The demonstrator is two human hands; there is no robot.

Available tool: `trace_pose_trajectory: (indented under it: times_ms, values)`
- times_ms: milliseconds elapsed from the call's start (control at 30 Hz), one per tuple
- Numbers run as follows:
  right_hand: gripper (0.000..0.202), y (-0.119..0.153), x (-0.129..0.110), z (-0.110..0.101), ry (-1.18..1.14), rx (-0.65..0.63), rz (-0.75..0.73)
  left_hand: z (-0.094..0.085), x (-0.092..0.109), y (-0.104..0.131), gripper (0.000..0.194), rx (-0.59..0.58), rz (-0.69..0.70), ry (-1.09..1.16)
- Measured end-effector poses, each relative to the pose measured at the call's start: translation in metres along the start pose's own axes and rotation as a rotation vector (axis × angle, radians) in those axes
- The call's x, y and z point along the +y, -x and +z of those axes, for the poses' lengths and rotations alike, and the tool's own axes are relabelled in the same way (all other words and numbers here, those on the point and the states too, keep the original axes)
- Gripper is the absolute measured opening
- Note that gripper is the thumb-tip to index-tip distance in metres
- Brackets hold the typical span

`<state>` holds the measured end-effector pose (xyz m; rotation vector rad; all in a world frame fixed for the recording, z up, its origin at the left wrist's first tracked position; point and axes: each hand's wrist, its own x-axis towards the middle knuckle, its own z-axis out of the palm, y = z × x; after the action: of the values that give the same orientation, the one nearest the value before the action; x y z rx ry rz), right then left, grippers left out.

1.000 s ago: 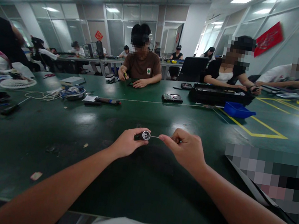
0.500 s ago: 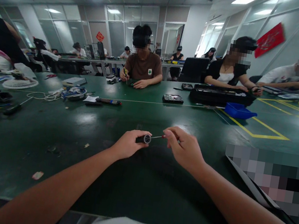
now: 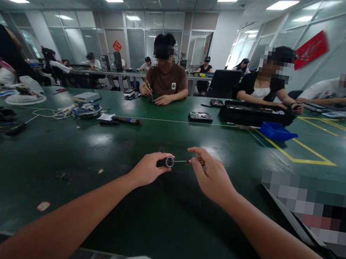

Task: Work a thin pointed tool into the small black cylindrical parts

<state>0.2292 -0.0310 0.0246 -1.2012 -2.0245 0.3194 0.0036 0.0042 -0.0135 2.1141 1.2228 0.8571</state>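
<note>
My left hand (image 3: 149,168) is closed around a short black cylinder (image 3: 168,162), whose round end with a pale rim faces me; its exact kind I cannot make out. In my right hand (image 3: 213,173) is a screwdriver (image 3: 189,162) with a thin metal shaft and a red collar. The shaft points left, and its tip meets the side of the cylinder near the rim. My right index finger is stretched out above the handle, while the thumb and other fingers hold it. Most of the handle is hidden by the palm. Both hands are above the green table (image 3: 131,223).
A blue tray (image 3: 278,131) stands at the right beyond my hands, beside a long black housing (image 3: 256,115). A hard drive (image 3: 200,117) and a pen-like tool (image 3: 126,120) lie ahead. Cables and a white fan part (image 3: 26,98) are at left. A person (image 3: 166,80) works opposite.
My right index finger has lifted and straightened away from the screwdriver handle, showing more of the red collar. My left hand keeps the cylinder in nearly the same place.
</note>
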Motion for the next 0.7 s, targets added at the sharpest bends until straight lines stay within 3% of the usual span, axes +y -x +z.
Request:
trace_pose_trajectory:
  times_ms: [400, 700]
  values:
    - [0.032, -0.005, 0.006, 0.002, -0.061, 0.037, 0.098, 0.008, 0.001, -0.002, 0.037, 0.006, 0.015, -0.09]
    - [0.021, -0.005, 0.013, 0.004, -0.192, 0.092, 0.142, 0.008, 0.001, -0.003, 0.039, 0.063, -0.005, -0.038]
